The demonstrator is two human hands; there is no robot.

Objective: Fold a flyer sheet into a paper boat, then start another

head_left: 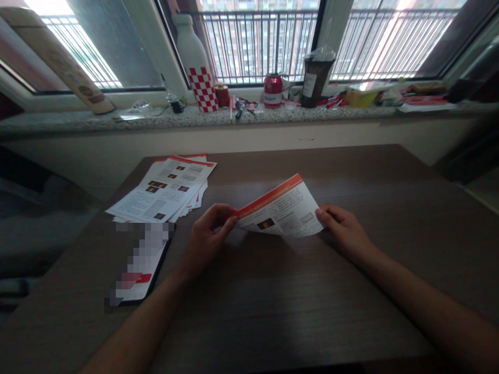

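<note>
A printed leaflet (288, 210) with an orange band along its top edge is held just above the dark wooden table (249, 311). My left hand (212, 228) pinches its left corner between thumb and fingers. At the opposite end, my right hand (343, 226) grips the right edge with the thumb on top. The sheet tilts and its lower edge bows slightly. A loose stack of similar leaflets (167, 187) lies at the table's far left. Closer to my left forearm is a phone (146, 280), its screen partly pixelated.
Along the granite windowsill (156, 122) stand a white bottle with red checks (200, 83), a red can (273, 92) and a dark drink cup (315, 80). A long beige box (66, 62) leans at the left. Small clutter (413, 96) covers the sill's right part.
</note>
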